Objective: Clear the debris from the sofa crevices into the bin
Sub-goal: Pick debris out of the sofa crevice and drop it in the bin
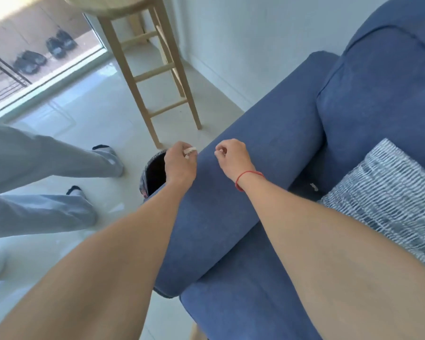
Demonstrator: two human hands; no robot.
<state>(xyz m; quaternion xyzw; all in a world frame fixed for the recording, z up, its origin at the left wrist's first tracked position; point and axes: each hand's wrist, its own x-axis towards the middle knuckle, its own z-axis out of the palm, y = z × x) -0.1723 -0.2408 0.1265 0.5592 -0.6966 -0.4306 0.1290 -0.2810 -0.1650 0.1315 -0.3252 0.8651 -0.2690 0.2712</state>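
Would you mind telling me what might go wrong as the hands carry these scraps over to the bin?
1. The left hand pinches a pale scrap near the sofa arm, not squarely over the bin; released now, it may miss.
2. The right hand is closed above the sofa arm, so anything it drops could land back on the sofa.
3. A small pale bit beside the striped cushion could be overlooked.

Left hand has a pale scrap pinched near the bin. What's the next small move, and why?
Probably shift the left hand a little to its left and open the fingers. The pale scrap sits over the sofa arm edge, while the bin opening lies just left and below, so releasing now might miss. The right hand looks closed on something small too.
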